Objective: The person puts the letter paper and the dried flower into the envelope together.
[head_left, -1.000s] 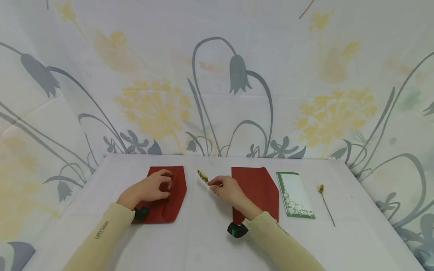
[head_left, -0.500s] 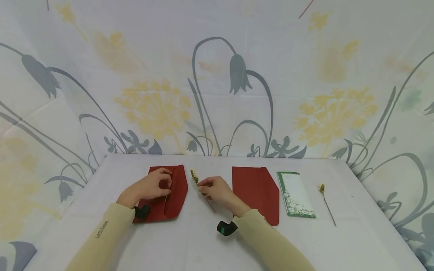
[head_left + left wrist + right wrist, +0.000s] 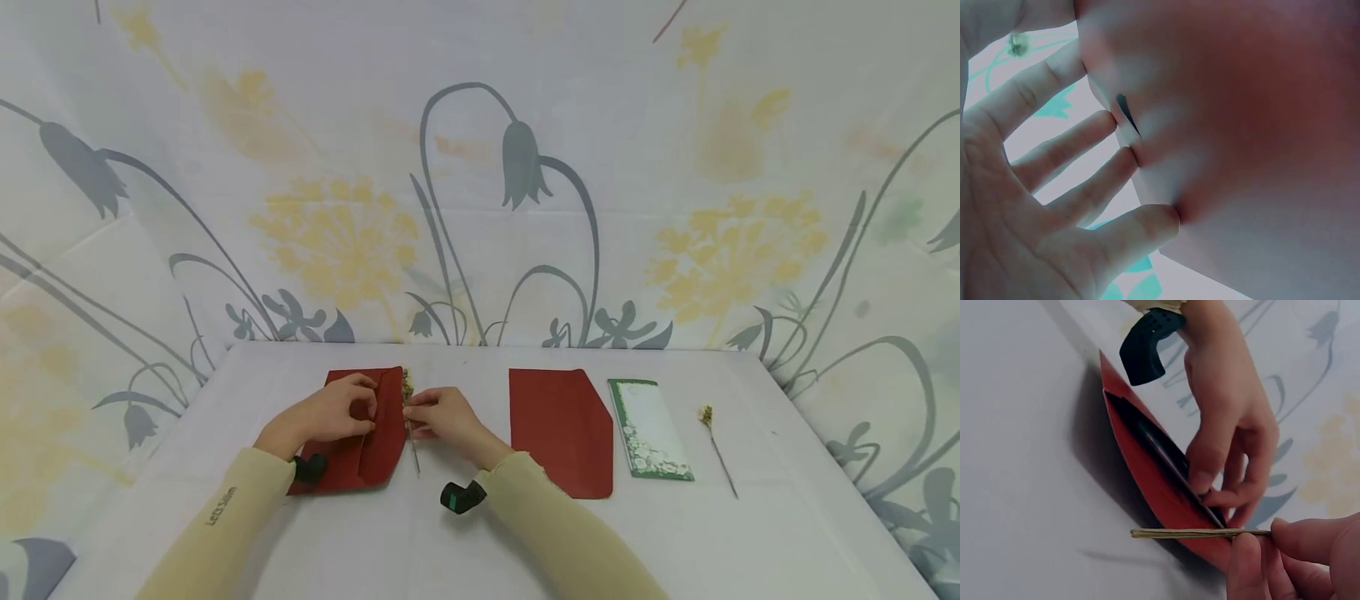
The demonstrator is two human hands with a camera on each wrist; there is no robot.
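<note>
On the left of the table lies a red envelope [image 3: 388,446], its flap spread to the right. My left hand [image 3: 330,408] rests over it and pinches the pocket's edge; in the right wrist view the pocket gapes, with a dark opening [image 3: 1154,447]. In the left wrist view the fingertips [image 3: 1157,222] are against the blurred red paper. My right hand [image 3: 447,425] pinches a small dried flower [image 3: 407,385] by its stem, yellowish head pointing away, right at the flap's edge. The stem's cut end [image 3: 1147,534] crosses in front of the envelope in the right wrist view.
Further right lies a second red envelope [image 3: 562,433]. Beside it are a white card with a green floral border [image 3: 656,429] and another dried flower [image 3: 708,421]. Behind the white table [image 3: 480,550] hangs a flower-print cloth [image 3: 480,208].
My right hand has moved left with the dried flower, from near the second envelope to the left envelope's flap, and the flower has turned more upright in view. My left hand stays on the envelope.
</note>
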